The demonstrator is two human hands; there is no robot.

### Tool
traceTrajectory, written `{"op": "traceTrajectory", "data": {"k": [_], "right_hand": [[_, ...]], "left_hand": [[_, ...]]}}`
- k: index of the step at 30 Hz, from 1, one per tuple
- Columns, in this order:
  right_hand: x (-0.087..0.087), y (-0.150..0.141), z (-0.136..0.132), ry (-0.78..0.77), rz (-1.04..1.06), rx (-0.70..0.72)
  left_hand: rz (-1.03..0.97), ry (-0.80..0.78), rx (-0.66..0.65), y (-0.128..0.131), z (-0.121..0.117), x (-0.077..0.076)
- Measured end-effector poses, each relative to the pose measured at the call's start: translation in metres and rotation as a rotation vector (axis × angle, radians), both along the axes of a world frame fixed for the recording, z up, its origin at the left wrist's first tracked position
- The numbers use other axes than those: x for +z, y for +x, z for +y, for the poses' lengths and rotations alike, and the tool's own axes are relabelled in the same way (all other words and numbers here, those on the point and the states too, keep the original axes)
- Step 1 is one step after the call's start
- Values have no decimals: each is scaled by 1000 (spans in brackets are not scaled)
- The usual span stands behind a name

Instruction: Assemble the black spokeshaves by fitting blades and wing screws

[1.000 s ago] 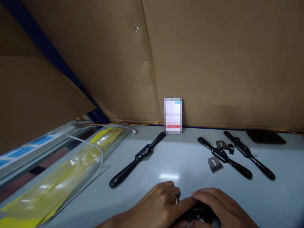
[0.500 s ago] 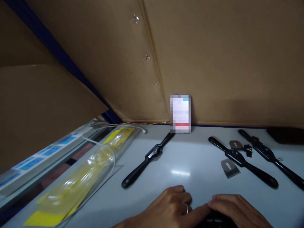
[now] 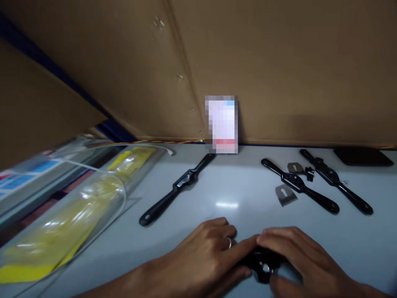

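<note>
At the bottom of the view both my hands are on a black spokeshave (image 3: 263,267), its middle body with a shiny round screw showing between them. My left hand (image 3: 206,250), a ring on one finger, is closed around its left side, and the forefinger reaches over the top of the body. My right hand (image 3: 307,258) curls over the right side, thumb below and fingers above. Both handles are mostly hidden. Beyond my right hand are a second spokeshave (image 3: 321,200), a slotted blade (image 3: 285,195) and another blade (image 3: 294,167).
To the left another spokeshave (image 3: 159,205) lies slantwise, its far end by a blurred-out upright screen (image 3: 225,124). Another spokeshave (image 3: 353,197), small black parts (image 3: 309,174) and a dark flat object (image 3: 362,156) lie right. Yellow-backed plastic packaging (image 3: 27,273) and a white cable (image 3: 125,194) lie left.
The whole scene has shifted up and left in the picture as the camera turned. More of my hands and the held spokeshave's body now shows. The other tools lie where they were.
</note>
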State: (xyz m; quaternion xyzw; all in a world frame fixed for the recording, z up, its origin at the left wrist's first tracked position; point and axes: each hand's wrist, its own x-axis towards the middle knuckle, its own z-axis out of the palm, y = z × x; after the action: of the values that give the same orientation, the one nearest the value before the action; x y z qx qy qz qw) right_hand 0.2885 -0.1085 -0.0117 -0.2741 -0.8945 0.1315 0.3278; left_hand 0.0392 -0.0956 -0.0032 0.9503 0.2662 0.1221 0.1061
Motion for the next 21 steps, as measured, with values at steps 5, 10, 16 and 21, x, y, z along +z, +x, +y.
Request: {"op": "traceTrajectory", "data": {"k": [5, 10, 16, 21], "right_hand": [[13, -2, -2, 23, -122, -35], [15, -2, -3, -19, -92, -53], [16, -2, -2, 24, -141, 35], [19, -5, -2, -52, -84, -30]], "left_hand": [[-29, 21, 4, 0, 1, 0], [-33, 21, 1, 0, 0, 1], [-44, 50, 9, 0, 0, 0], [-42, 75, 11, -1, -1, -4]]}}
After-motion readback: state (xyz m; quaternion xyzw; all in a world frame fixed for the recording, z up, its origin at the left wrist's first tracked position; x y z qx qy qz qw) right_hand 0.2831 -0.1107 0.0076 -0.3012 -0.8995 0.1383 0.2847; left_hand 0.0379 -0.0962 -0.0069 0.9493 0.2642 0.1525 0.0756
